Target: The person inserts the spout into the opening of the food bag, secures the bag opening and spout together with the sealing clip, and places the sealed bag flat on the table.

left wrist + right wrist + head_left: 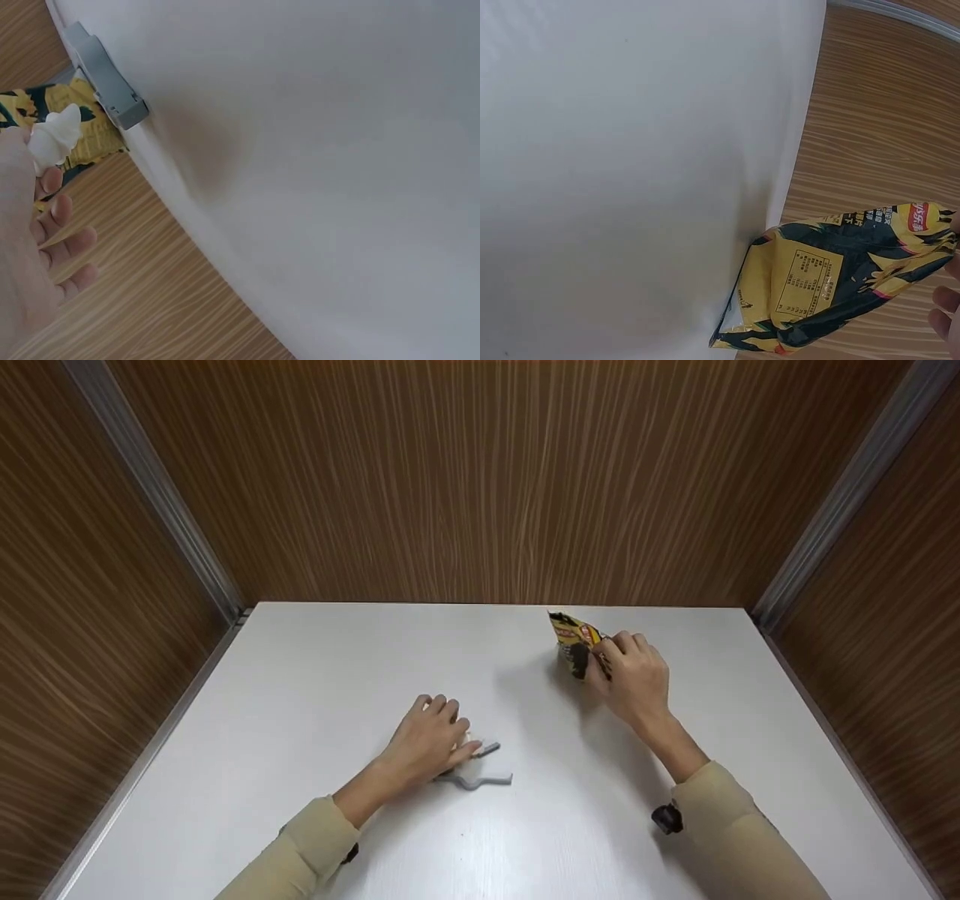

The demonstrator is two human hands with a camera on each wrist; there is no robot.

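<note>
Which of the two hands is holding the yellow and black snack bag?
The right hand, far on the table, grips the snack bag. The left hand rests over a grey clip.

The desk (315, 682) is white and smooth, with wooden walls close around three of its sides. A yellow and black snack bag (576, 645) stands on its bottom edge near the far right part of the desk. A small grey clip (476, 780) lies flat nearer the front, a bit left of the middle. The bag and the clip are well apart.
</note>
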